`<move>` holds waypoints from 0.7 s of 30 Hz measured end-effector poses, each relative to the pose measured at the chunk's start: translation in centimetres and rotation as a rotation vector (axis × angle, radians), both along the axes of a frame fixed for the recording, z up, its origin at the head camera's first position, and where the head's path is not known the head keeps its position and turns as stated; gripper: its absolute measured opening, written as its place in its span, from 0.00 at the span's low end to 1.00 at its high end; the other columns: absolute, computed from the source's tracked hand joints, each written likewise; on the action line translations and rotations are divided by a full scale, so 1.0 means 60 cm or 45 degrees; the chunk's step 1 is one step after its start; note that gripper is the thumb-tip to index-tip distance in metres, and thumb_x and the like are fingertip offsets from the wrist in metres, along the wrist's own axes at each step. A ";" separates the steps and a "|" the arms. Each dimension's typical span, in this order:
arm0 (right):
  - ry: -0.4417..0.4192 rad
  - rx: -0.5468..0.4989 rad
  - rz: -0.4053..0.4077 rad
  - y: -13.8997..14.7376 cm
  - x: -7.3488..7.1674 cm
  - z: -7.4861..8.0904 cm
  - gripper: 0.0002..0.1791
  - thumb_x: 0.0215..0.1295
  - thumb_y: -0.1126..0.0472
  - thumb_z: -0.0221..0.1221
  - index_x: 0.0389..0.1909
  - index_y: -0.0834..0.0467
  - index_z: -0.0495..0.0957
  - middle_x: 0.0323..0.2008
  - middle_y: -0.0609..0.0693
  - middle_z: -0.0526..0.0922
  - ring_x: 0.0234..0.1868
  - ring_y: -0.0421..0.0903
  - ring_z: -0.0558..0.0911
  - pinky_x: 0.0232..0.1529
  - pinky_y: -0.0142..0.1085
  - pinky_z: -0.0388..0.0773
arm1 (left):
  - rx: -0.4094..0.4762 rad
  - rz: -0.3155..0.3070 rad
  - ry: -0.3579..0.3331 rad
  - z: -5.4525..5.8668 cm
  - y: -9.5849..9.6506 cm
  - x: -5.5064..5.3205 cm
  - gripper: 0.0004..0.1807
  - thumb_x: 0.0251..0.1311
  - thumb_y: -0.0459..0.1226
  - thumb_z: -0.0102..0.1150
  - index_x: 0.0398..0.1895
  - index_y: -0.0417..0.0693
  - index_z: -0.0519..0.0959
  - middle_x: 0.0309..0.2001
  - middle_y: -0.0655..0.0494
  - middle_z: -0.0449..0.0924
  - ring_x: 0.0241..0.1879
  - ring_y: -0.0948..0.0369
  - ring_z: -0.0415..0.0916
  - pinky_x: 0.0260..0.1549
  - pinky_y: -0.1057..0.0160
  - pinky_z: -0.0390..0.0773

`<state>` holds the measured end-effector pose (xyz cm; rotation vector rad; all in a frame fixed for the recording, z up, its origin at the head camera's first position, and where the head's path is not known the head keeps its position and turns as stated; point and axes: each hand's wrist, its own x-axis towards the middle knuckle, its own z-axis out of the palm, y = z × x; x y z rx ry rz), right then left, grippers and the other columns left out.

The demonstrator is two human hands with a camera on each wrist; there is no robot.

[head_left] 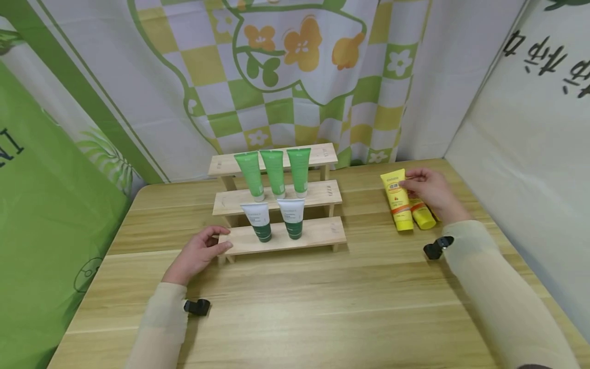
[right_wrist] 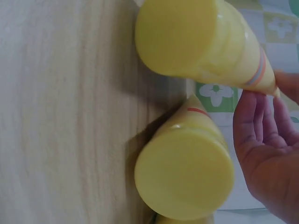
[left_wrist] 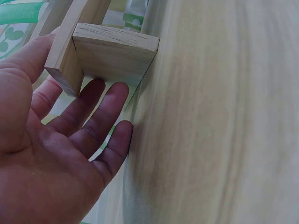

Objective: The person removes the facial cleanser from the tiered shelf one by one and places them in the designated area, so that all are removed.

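Right grip pinches a yellow tube at its flat sealed end, cap lowermost, to the right of the wooden rack. Tube judged light, soft-walled, somewhat slippery and unlikely to break; flat end or stiffer cap should hold best, mid-body pressure may dent it. Other yellow tubes lie on the table, also right of the rack. Left grip holds the rack's lowest step at its left end

Looks like a curtained-off booth: printed fabric drapes (green-yellow checks at back) on three sides of a wood-grain table.
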<state>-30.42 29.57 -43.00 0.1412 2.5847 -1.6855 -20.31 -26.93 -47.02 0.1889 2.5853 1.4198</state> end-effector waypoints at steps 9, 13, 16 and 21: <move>-0.030 -0.078 -0.218 -0.001 -0.013 -0.021 0.22 0.65 0.62 0.57 0.57 0.66 0.66 0.35 0.44 0.74 0.29 0.38 0.79 0.36 0.35 0.79 | -0.033 0.009 0.006 -0.001 -0.001 0.000 0.24 0.59 0.53 0.60 0.53 0.52 0.72 0.51 0.50 0.73 0.39 0.56 0.70 0.35 0.65 0.72; -0.045 -0.140 -0.286 0.003 -0.011 -0.025 0.19 0.64 0.64 0.57 0.54 0.63 0.67 0.33 0.44 0.74 0.29 0.38 0.80 0.35 0.32 0.80 | -0.029 0.001 0.003 -0.004 -0.002 -0.002 0.24 0.59 0.53 0.60 0.53 0.52 0.72 0.51 0.49 0.73 0.38 0.57 0.70 0.35 0.65 0.72; -0.058 -0.140 -0.296 0.005 -0.008 -0.026 0.17 0.64 0.64 0.57 0.53 0.62 0.68 0.33 0.43 0.75 0.29 0.38 0.80 0.35 0.32 0.80 | -0.025 -0.006 -0.001 -0.005 -0.003 -0.003 0.24 0.59 0.53 0.60 0.53 0.52 0.71 0.49 0.49 0.73 0.37 0.57 0.70 0.34 0.65 0.72; -0.053 -0.176 -0.286 0.006 0.001 -0.024 0.12 0.64 0.64 0.57 0.47 0.58 0.70 0.29 0.40 0.76 0.28 0.37 0.80 0.35 0.31 0.80 | -0.026 -0.006 -0.020 0.001 0.000 -0.002 0.23 0.60 0.51 0.60 0.54 0.51 0.71 0.49 0.49 0.72 0.36 0.58 0.69 0.33 0.66 0.71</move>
